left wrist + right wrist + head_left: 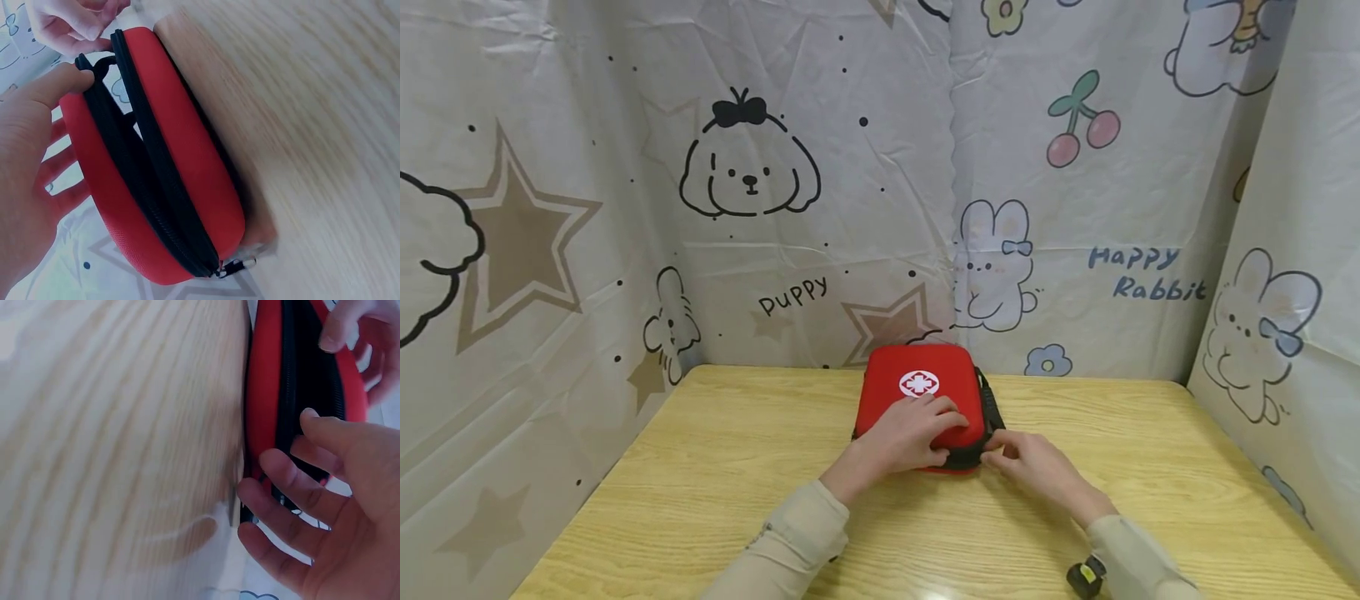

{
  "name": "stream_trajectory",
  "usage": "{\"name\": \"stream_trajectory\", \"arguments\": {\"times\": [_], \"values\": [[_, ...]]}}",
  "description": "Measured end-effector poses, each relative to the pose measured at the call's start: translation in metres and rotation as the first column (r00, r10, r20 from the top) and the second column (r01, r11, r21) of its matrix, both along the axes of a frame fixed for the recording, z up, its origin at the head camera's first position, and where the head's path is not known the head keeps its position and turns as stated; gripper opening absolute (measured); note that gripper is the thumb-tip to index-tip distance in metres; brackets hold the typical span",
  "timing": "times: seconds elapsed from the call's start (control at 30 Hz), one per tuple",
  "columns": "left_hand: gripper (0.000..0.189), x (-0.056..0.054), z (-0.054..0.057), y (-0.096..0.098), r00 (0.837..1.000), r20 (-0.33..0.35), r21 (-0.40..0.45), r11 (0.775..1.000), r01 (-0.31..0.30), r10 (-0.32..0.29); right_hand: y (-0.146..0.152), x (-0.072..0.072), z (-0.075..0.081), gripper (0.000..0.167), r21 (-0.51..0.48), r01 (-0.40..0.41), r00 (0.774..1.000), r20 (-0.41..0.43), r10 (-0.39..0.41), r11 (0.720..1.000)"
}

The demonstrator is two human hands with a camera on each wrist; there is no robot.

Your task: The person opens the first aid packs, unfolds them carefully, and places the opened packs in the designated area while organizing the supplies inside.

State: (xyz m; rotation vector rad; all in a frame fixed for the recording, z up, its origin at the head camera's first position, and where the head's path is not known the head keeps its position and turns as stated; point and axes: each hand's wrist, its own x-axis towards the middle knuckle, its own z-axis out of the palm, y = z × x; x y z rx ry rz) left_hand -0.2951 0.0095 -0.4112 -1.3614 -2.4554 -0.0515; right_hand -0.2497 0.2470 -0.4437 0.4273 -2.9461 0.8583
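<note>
A red first-aid case (887, 404) with a white cross emblem lies on the table, lid up. Its black zipper edge (165, 215) is undone along the front and near side, so a dark gap shows between lid and base. My left hand (913, 433) grips the lid, fingers spread over its top and thumb on the zipper edge. At the front right corner is my right hand (337, 494), with loosely bent, spread fingers and the thumb tip right at the gap. A zipper pull (237, 267) hangs at one end of the opening. The contents are hidden.
The wooden table (722, 467) meets a patterned cloth (850, 208) hung at the back and both sides. A black carry strap (989, 400) runs along the case's right side. A small black device (1086, 577) sits by the right sleeve.
</note>
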Motion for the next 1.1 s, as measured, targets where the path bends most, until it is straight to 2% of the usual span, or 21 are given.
{"name": "stream_trajectory", "arguments": {"times": [0.23, 0.4, 0.5, 0.57, 0.77, 1.0, 1.1], "values": [[0.049, -0.002, 0.004, -0.007, 0.997, -0.068, 0.035, 0.999, 0.040, -0.038, -0.011, -0.006, -0.001, 0.021, 0.034, 0.103, 0.994, -0.021, -0.103, 0.994], [0.047, -0.002, 0.009, -0.011, 0.991, -0.125, 0.029, 0.998, 0.057, -0.052, -0.018, -0.008, 0.000, 0.022, 0.052, 0.133, 0.991, 0.019, -0.134, 0.990], [0.044, -0.003, 0.012, -0.014, 0.982, -0.179, 0.033, 0.997, 0.064, -0.058, -0.018, -0.009, 0.001, 0.018, 0.030, 0.106, 0.993, 0.049, -0.107, 0.994], [0.044, -0.004, 0.015, -0.016, 0.977, -0.208, 0.048, 0.997, 0.067, -0.055, -0.017, -0.010, 0.001, 0.023, -0.011, 0.087, 0.993, 0.086, -0.086, 0.996], [0.046, -0.006, 0.021, -0.025, 0.975, -0.222, 0.084, 0.995, 0.053, -0.033, -0.015, -0.012, 0.002, 0.039, -0.136, 0.086, 0.981, 0.185, -0.060, 0.987], [0.048, -0.006, 0.031, -0.039, 0.960, -0.276, 0.112, 0.990, 0.085, -0.051, -0.016, -0.013, 0.003, 0.046, -0.197, 0.080, 0.975, 0.221, -0.035, 0.977], [0.050, -0.007, 0.034, -0.045, 0.952, -0.300, 0.122, 0.988, 0.093, -0.053, -0.016, -0.014, 0.003, 0.046, -0.194, 0.100, 0.971, 0.234, -0.053, 0.976]]}}
